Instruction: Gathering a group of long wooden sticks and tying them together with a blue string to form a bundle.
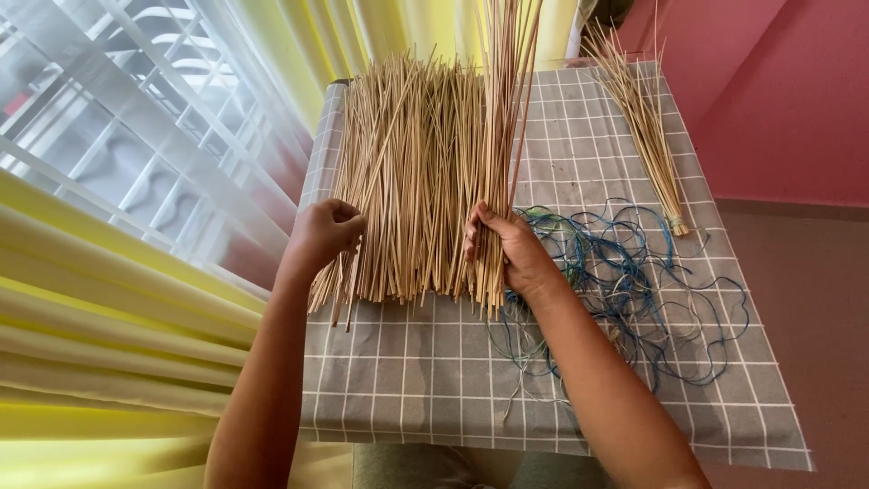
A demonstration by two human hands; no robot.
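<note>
Two hands hold thin sticks on a checked cloth.

The left hand (328, 231) is curled around the left edge of the pile of thin straw sticks (416, 181); the right hand (507, 249) pinches an upright bunch (502, 109) near its bottom. The sticks look light, stiff and easy to snap, so low down seems best. Blue threads (625, 272) lie beside them.

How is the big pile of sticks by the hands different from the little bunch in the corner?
The big pile of sticks is wide and spread flat; the little bunch is thin. The little bunch is tied at its lower end, the big pile looks loose. The left hand and right hand grip the big pile; nothing touches the little bunch. Both are pale straw-coloured sticks on the checked cloth.
</note>
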